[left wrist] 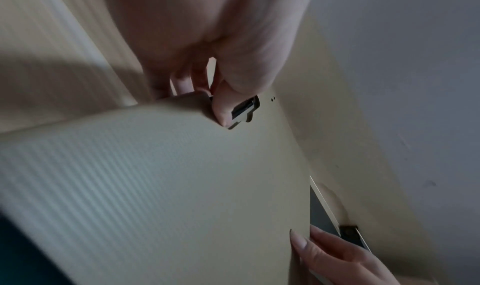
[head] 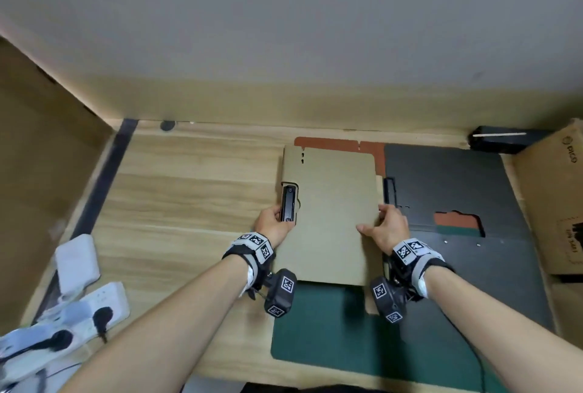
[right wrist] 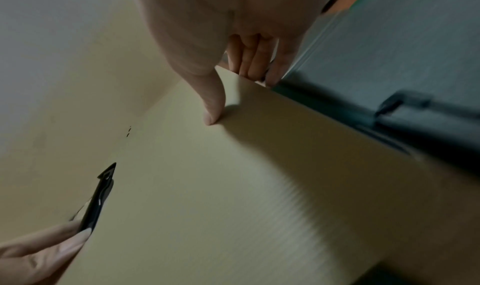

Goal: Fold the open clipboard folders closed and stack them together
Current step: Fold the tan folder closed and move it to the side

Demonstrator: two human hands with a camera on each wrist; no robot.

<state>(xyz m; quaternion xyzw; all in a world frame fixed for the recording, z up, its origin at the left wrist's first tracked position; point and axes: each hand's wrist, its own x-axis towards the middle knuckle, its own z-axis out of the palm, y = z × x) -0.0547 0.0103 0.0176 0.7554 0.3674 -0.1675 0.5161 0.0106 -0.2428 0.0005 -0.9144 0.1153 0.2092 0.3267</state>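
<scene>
Tan folder (head: pixel 331 216) lies between both hands, long axis running away from the person — left hand (head: pixel 273 223) pinches clip edge, right hand (head: pixel 386 228) pinches opp. edge.

The left half of the wooden desk (head: pixel 195 190) lies bare from its back edge toward the front, leaving wide room for a hand. At the front left corner a cluster of white power strips (head: pixel 79 298) with black plugs blocks the way. A cardboard box (head: pixel 555 197) crowds the right edge, with a black object (head: pixel 501 140), too blurred to name, at the back right corner. A brown panel (head: pixel 47 178) walls the left edge, and the wall (head: pixel 284 99) closes the back edge.
</scene>
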